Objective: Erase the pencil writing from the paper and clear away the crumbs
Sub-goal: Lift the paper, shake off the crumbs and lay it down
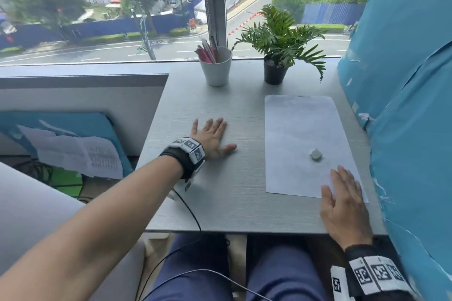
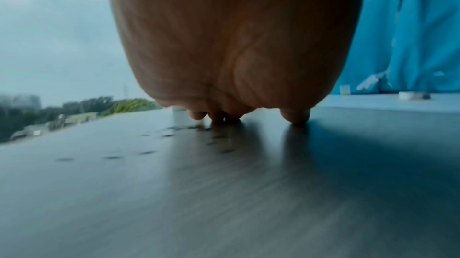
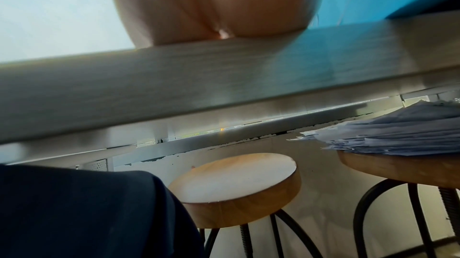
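- Head view: grey table (image 1: 220, 198) fills the centre of the frame. Paper (image 1: 300, 134) lies at centre right, flat, its near right corner under the right hand (image 1: 344, 205).
- Eraser (image 1: 315, 154) sits on the lower half of the paper, just above the right hand's fingertips and apart from them. No pencil marks can be made out on the sheet at this sharpness.
- Left hand (image 1: 211, 138) lies palm down at centre frame, fingers spread and straight, on bare table well to the left of the paper and eraser. It holds nothing.
- Right hand rests flat at lower right, fingers extended onto the paper's near edge, palm on the table. It holds nothing.
- Cup (image 1: 216, 68) with pens and a potted plant (image 1: 278, 41) stand at the upper centre, beyond the paper.
- Left wrist view only: fingertips (image 2: 296, 117) touch the table; small dark specks (image 2: 112, 157) lie on the surface at centre left of the frame. Whether they are crumbs cannot be told.
- Right wrist view only: the wrist hangs past the table's near edge (image 3: 174, 85); below it, at lower centre, a stool (image 3: 236, 187), and at right a second stool bearing a paper stack (image 3: 398, 128).
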